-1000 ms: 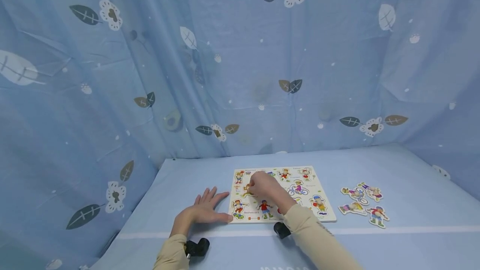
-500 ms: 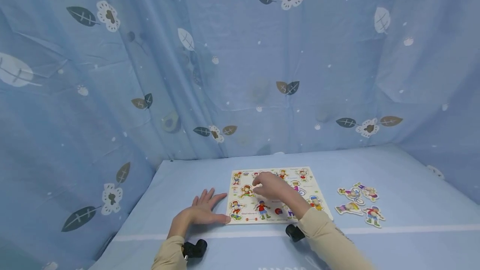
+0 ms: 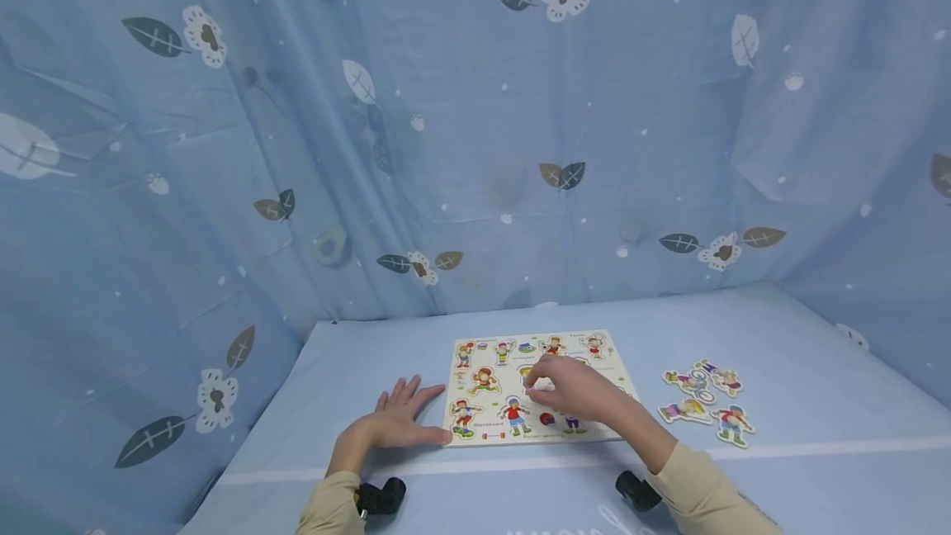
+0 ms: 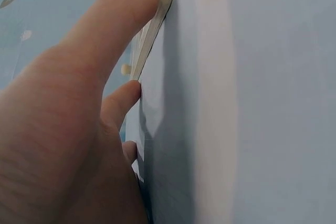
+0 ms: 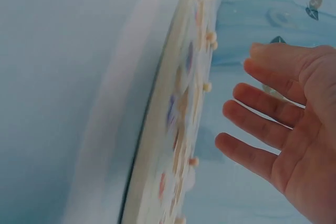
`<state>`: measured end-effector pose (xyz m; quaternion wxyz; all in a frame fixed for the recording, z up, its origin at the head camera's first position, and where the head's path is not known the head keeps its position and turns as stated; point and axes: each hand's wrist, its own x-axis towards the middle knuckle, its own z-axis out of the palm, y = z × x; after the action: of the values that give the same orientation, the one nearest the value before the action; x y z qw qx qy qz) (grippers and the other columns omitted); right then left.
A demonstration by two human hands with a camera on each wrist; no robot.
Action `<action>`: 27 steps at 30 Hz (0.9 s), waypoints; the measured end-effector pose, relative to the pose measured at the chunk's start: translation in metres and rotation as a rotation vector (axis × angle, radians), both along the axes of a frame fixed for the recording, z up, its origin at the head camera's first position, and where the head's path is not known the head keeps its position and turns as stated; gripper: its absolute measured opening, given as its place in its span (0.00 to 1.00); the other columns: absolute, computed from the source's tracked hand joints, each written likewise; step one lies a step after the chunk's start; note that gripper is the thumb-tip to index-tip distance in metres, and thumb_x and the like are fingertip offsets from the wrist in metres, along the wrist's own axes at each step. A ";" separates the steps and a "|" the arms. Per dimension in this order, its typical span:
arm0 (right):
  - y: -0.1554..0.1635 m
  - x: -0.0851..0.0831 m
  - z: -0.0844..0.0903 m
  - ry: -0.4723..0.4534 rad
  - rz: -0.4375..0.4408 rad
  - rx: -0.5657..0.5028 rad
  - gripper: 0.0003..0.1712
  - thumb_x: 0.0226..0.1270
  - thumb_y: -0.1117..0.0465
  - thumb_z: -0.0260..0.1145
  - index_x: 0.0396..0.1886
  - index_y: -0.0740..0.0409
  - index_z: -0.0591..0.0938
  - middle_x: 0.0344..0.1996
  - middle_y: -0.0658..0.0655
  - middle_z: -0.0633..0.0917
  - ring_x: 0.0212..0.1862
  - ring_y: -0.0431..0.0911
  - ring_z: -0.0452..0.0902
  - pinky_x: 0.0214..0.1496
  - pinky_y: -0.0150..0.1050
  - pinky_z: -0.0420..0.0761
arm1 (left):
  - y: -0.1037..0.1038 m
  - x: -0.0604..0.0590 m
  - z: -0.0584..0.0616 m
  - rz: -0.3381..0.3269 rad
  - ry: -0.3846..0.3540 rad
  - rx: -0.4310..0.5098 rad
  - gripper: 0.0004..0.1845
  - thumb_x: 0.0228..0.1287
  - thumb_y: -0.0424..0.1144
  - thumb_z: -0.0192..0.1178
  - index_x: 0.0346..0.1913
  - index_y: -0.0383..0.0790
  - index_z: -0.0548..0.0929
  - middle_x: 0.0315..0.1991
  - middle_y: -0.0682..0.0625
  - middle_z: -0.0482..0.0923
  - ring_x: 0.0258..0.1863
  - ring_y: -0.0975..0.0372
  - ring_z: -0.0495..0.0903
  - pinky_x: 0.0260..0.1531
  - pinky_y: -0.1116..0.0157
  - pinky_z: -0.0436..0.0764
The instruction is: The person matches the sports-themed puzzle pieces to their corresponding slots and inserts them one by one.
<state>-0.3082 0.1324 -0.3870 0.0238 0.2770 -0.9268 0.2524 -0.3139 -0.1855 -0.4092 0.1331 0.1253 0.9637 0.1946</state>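
Note:
A wooden knob puzzle board (image 3: 538, 440) with cartoon sports figures lies on the table. My left hand (image 3: 394, 423) rests flat to its left, fingers spread, thumb on the board's near left corner; the left wrist view shows that thumb (image 4: 123, 17) at the board's edge. Above the middle of the board is my right hand (image 3: 575, 390), its fingertips over a figure (image 3: 525, 376). In the right wrist view the fingers (image 5: 257, 124) are loosely extended beside the knobs, with nothing seen between them. A running-figure piece (image 3: 484, 381) lies in the board left of this hand.
To the right of the board, several loose puzzle pieces (image 3: 733, 426) lie close together on the blue tablecloth (image 3: 817, 403). A blue patterned curtain (image 3: 475, 147) hangs behind and beside the table. Small black devices (image 3: 382, 496) are worn at both wrists.
My right hand has left the running-figure piece and moved to the right across the board, uncovering the left side. The left hand stays at the corner. The head view has shifted slightly.

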 end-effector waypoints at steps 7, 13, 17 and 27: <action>0.028 0.011 0.007 0.028 -0.084 0.022 0.07 0.65 0.60 0.70 0.42 0.53 0.87 0.46 0.49 0.84 0.51 0.49 0.81 0.54 0.49 0.81 | 0.003 0.001 -0.001 0.006 0.014 -0.030 0.51 0.48 0.71 0.64 0.75 0.53 0.64 0.79 0.36 0.46 0.78 0.40 0.39 0.73 0.37 0.41; 0.062 0.017 0.020 0.063 -0.136 0.038 0.08 0.66 0.60 0.69 0.44 0.52 0.86 0.51 0.55 0.84 0.58 0.57 0.78 0.60 0.55 0.78 | 0.005 -0.001 0.000 0.007 -0.004 -0.032 0.52 0.49 0.71 0.64 0.76 0.51 0.63 0.79 0.36 0.46 0.78 0.39 0.39 0.73 0.36 0.41; 0.087 0.016 0.032 0.095 -0.187 0.012 0.10 0.67 0.60 0.68 0.47 0.54 0.85 0.51 0.58 0.83 0.58 0.60 0.77 0.58 0.58 0.78 | 0.004 -0.002 -0.002 0.012 -0.002 -0.043 0.53 0.48 0.72 0.64 0.76 0.52 0.62 0.79 0.36 0.45 0.78 0.40 0.38 0.73 0.37 0.40; 0.141 0.019 0.064 0.169 -0.297 -0.070 0.19 0.70 0.61 0.64 0.57 0.63 0.80 0.56 0.69 0.80 0.59 0.67 0.74 0.57 0.65 0.76 | 0.003 -0.001 -0.001 0.020 0.005 -0.052 0.52 0.48 0.72 0.64 0.75 0.52 0.63 0.78 0.35 0.46 0.77 0.38 0.39 0.72 0.35 0.41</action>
<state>-0.2892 0.2733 -0.3228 0.1482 0.1564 -0.9428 0.2542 -0.3153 -0.1822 -0.4098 0.1317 0.1127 0.9700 0.1705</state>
